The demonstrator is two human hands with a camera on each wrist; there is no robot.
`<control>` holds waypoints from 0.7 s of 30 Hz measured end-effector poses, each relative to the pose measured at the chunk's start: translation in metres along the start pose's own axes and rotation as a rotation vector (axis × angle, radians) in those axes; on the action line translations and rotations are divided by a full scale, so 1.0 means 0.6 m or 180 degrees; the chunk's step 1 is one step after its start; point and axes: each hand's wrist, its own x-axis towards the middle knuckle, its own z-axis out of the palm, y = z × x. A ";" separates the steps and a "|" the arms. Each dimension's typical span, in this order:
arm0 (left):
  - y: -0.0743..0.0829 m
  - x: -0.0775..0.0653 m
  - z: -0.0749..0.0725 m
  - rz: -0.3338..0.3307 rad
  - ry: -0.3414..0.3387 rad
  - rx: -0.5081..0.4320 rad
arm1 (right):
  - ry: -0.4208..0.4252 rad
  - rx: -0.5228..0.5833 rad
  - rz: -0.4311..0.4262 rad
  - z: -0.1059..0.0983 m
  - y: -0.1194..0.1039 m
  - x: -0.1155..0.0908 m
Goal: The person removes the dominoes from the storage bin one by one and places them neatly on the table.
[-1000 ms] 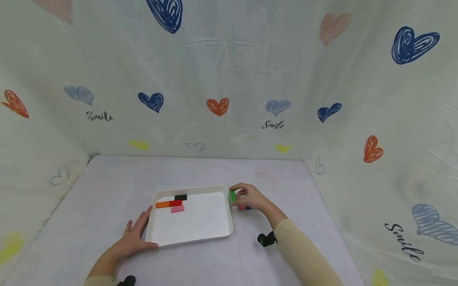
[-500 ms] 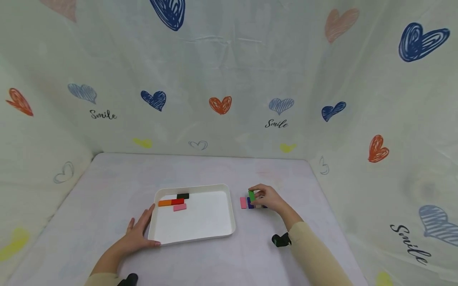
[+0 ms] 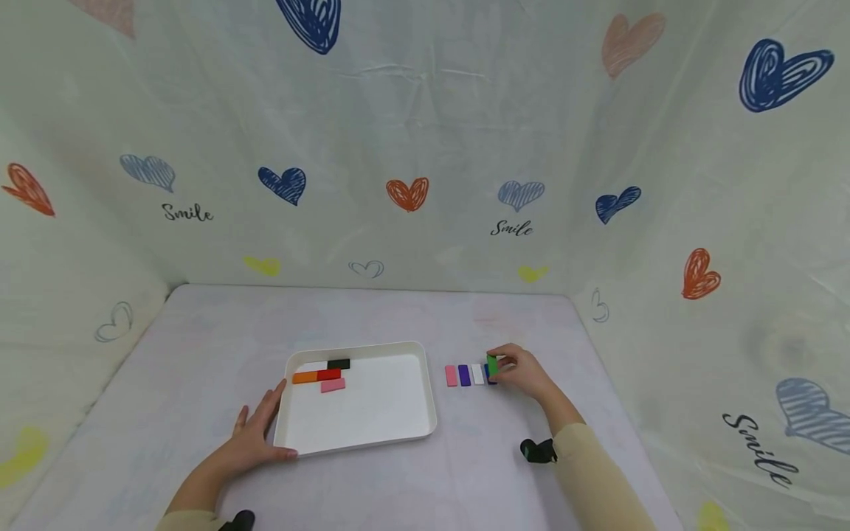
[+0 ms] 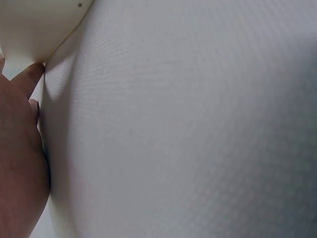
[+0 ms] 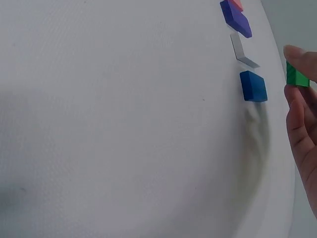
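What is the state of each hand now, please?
Left hand: open, fingers straight, resting against the white tray.
Right hand: pinches the green block.

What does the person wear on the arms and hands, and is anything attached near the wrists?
Both arms have long beige sleeves. The left hand and right hand are bare, with no gloves visible. A small black device sits at the right wrist, and a similar black one shows by the left sleeve.

"Smile" on backdrop cloth (image 3: 425,133)
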 end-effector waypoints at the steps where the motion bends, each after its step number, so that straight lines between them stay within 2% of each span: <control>1: 0.000 0.000 -0.001 -0.0015 -0.0005 0.0012 | 0.0019 -0.0018 0.0022 -0.001 0.004 0.000; 12: 0.007 0.006 -0.003 -0.0097 -0.0084 0.0065 | 0.0188 -0.0078 0.0315 -0.018 0.040 -0.008; 17: 0.006 0.006 -0.002 -0.0080 -0.0067 0.0069 | 0.0175 -0.0070 0.0440 -0.021 0.052 -0.006; 21: 0.004 0.001 -0.003 -0.0038 -0.0054 0.0095 | 0.0085 -0.0121 0.0378 -0.015 0.065 -0.005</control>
